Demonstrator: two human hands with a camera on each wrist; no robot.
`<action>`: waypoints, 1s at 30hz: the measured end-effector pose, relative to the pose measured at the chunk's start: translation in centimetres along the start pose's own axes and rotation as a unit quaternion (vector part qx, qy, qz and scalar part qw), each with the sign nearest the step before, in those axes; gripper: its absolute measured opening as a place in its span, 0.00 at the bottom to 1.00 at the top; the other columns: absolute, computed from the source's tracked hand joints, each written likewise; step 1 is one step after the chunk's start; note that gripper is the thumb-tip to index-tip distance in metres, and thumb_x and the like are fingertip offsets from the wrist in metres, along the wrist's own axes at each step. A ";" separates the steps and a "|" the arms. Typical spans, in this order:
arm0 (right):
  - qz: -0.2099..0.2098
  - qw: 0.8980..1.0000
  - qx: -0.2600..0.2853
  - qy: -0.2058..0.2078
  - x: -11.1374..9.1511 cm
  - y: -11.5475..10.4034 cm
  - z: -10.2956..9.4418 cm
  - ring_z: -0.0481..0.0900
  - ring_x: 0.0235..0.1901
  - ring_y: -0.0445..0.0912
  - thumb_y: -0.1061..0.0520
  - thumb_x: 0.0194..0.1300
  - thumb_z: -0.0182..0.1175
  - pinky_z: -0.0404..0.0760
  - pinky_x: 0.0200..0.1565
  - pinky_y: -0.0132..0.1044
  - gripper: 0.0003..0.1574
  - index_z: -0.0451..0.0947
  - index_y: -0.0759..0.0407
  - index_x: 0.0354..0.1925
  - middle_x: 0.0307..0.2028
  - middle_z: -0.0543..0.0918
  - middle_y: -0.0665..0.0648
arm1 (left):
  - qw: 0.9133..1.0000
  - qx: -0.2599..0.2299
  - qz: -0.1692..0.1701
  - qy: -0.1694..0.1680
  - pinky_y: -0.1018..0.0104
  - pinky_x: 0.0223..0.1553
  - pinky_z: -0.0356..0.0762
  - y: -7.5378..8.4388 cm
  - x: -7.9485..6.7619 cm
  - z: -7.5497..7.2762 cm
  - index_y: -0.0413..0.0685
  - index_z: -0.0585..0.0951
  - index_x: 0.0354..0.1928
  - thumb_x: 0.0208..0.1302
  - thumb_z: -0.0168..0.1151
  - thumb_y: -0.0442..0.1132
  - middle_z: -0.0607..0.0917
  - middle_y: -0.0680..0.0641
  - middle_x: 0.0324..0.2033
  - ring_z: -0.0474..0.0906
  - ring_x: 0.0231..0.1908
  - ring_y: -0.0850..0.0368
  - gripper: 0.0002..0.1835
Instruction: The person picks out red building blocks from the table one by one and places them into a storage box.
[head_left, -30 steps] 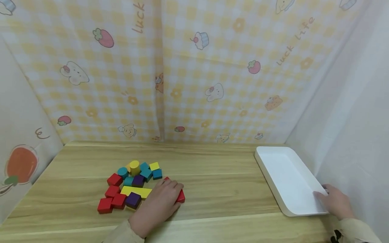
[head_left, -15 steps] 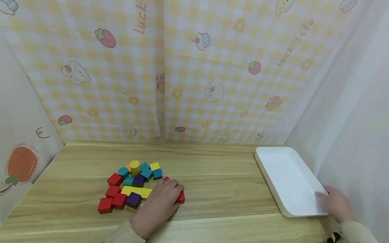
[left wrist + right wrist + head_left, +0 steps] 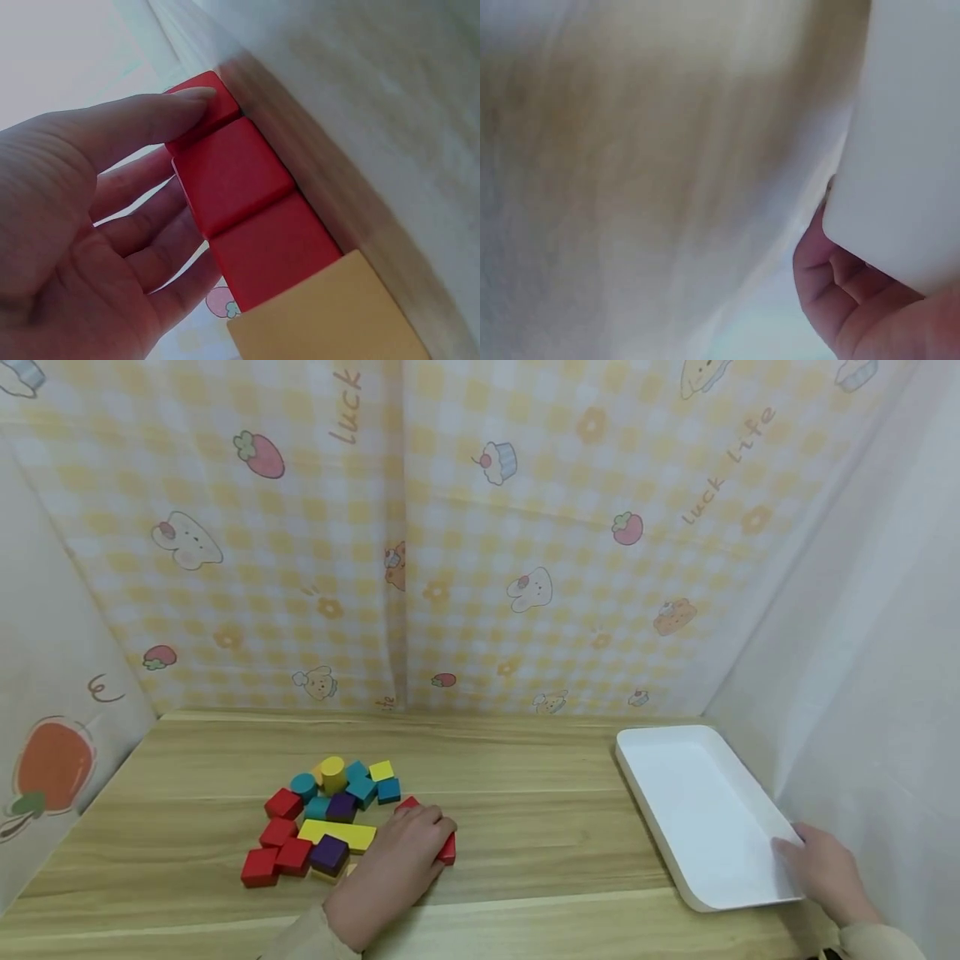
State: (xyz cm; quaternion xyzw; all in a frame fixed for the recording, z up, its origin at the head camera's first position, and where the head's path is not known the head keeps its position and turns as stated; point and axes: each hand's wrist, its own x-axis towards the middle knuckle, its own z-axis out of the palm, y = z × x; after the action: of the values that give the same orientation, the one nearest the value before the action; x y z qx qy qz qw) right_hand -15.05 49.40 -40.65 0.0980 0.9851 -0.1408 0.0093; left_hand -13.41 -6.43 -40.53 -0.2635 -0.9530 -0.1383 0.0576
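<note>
My left hand (image 3: 393, 864) lies over a few red blocks (image 3: 447, 850) at the right side of a block cluster. In the left wrist view, the red blocks (image 3: 234, 176) form a row ending at a tan wooden block (image 3: 334, 319). There my thumb rests on the end red block, and the other fingers curl along its far side. At the right, my right hand (image 3: 825, 872) grips the near right rim of a white rectangular tray (image 3: 705, 818), its thumb over the edge. From the right wrist, curled fingers show beneath the tray corner (image 3: 892, 202).
Left of my left hand sit more red blocks (image 3: 260, 867), a long yellow block (image 3: 337, 836), a purple block (image 3: 330, 853), a yellow cylinder (image 3: 333, 775) and several teal and blue pieces (image 3: 362, 791). White curtain (image 3: 870, 693) hangs along the right side of the wooden table (image 3: 555, 843).
The white tray has shifted a little left and toward me with my right hand gripping it. My left hand and the blocks have hardly moved.
</note>
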 end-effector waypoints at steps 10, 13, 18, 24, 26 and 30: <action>-0.060 0.998 -0.008 0.007 -1.0 -2.7 -0.2 0.83 0.36 0.62 0.60 0.71 0.54 0.77 0.35 0.47 0.20 0.73 0.81 0.46 0.39 0.82 0.78 | 0.999 -0.028 -0.008 -0.020 0.51 0.50 0.84 -0.1 0.1 -0.6 0.43 0.85 0.45 0.52 0.78 0.35 0.86 0.45 0.41 0.84 0.43 0.48 0.17; -0.087 0.996 -0.004 0.020 -1.5 -3.5 0.0 0.81 0.33 0.55 0.62 0.70 0.54 0.76 0.33 0.44 0.15 0.76 0.77 0.44 0.35 0.84 0.73 | 0.999 -0.032 -0.011 -0.024 0.51 0.49 0.85 -0.1 0.1 -0.6 0.43 0.85 0.45 0.52 0.78 0.35 0.86 0.45 0.41 0.83 0.43 0.48 0.18; -0.122 0.992 -0.003 0.037 -2.6 -4.8 0.4 0.77 0.30 0.46 0.66 0.70 0.53 0.74 0.31 0.39 0.09 0.78 0.71 0.42 0.32 0.84 0.65 | 0.999 -0.035 -0.010 -0.022 0.53 0.48 0.85 -0.2 0.0 -0.5 0.43 0.85 0.45 0.52 0.78 0.35 0.86 0.46 0.40 0.83 0.43 0.49 0.17; -0.122 0.992 0.008 0.043 -4.3 -6.7 0.9 0.72 0.24 0.38 0.67 0.68 0.55 0.71 0.27 0.34 0.05 0.78 0.67 0.38 0.28 0.83 0.57 | 0.999 -0.036 -0.004 -0.018 0.54 0.47 0.85 -0.2 0.1 -0.2 0.43 0.85 0.44 0.52 0.79 0.35 0.86 0.47 0.40 0.83 0.41 0.51 0.17; -0.118 0.992 0.008 0.032 -4.8 -7.3 1.1 0.74 0.26 0.41 0.66 0.69 0.55 0.72 0.28 0.35 0.06 0.78 0.68 0.40 0.29 0.83 0.58 | 0.999 -0.036 -0.006 -0.018 0.54 0.47 0.85 -0.2 0.2 -0.3 0.44 0.86 0.44 0.52 0.79 0.35 0.86 0.47 0.40 0.83 0.41 0.51 0.17; -0.118 0.993 0.000 0.021 -5.5 -8.2 1.6 0.77 0.30 0.44 0.65 0.68 0.57 0.74 0.31 0.38 0.09 0.79 0.70 0.44 0.33 0.86 0.60 | 0.999 -0.031 -0.010 -0.021 0.54 0.47 0.85 -0.1 0.2 -0.4 0.44 0.86 0.44 0.52 0.79 0.36 0.85 0.47 0.40 0.83 0.41 0.51 0.17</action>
State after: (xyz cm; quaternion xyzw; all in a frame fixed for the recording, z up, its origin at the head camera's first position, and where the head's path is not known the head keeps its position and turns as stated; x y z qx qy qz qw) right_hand -11.28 40.17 -39.71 -0.0159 0.9897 -0.1393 -0.0279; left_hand -13.62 -6.56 -40.14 -0.2582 -0.9518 -0.1632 0.0282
